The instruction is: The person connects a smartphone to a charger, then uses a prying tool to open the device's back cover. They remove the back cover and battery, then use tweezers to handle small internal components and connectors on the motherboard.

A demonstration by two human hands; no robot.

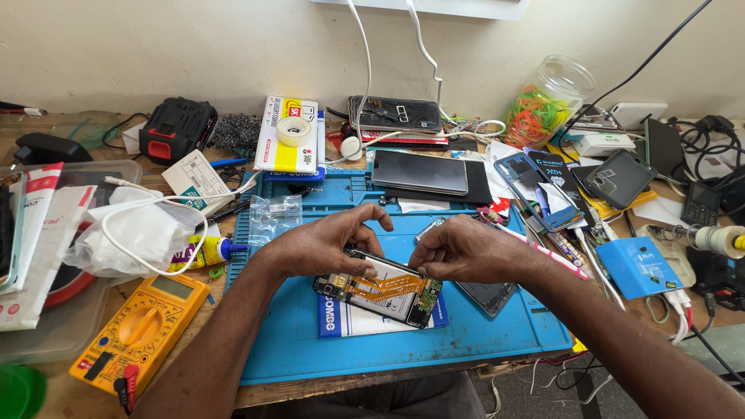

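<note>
An opened phone (386,292) with its back off, showing a white battery and an orange flex cable, lies on a blue work mat (295,349). My left hand (326,242) pinches the phone's upper left edge with thumb and fingers. On the right, my right hand (466,250) grips the upper right edge, fingertips curled over the frame. Under the phone lies a white and blue flat pack (341,324). Both hands hold the same phone at the mat's middle.
A yellow multimeter (140,330) sits at the front left. A dark phone (419,171) lies at the mat's back, a blue phone frame (535,190) and a blue box (638,266) to the right. A tape roll (294,130), a jar of rubber bands (545,101) and cables crowd the back.
</note>
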